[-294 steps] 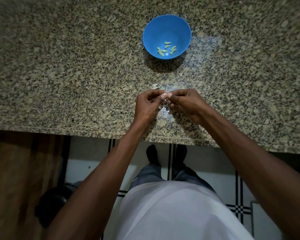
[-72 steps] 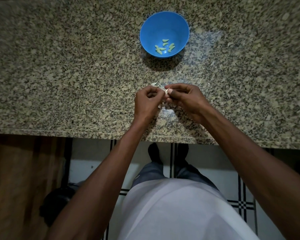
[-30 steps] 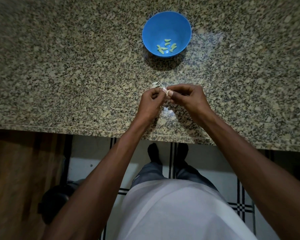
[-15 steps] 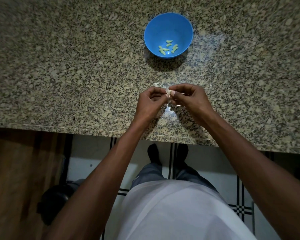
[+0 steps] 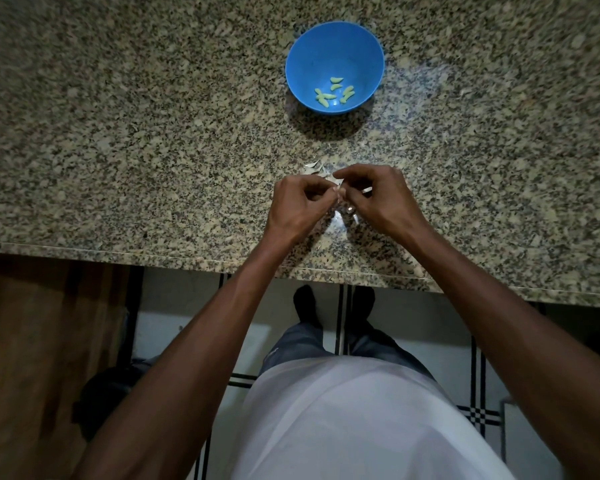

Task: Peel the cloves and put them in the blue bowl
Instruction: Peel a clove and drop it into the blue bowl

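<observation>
Pictured: small pale papery-skinned clove (image 5: 340, 188) pinched between both hands, just above speckled beige-and-black granite desk (image 5: 118, 150), near its front edge. Round blue plastic bowl (image 5: 371, 46) straight ahead of the hands, farther back on the desk, well apart from them; roughly on centre, w/ right hand (image 5: 378, 202) slightly nearer, so likely the carrier for the drop. Six or so peeled pale green cloves (image 5: 333, 93) already lying in the bowl's bottom.

Left hand (image 5: 298, 206): fingers (image 5: 312, 188) curled tight, thumb and forefinger tips closed on the clove's left end. Right hand: fingers (image 5: 357, 174) curled over from above, tips meeting the left hand's at the clove, a white scrap showing beside the thumb, prob. loosened skin. No gap between the two sets of fingertips. Clove mostly hidden; long axis too covered to call, though seemingly left-right btw the two pinches.

Small heap of whitish torn skins (image 5: 314, 168) on the desk just beyond the fingertips, on the bowl side. More pale bits under the hands, approx. below the right thumb; too blurred to say peel or clove.

Peeling judged mid-way, skin not yet off. Next move, once bare: forward reach to the bowl, w/ release over its open mouth.
</observation>
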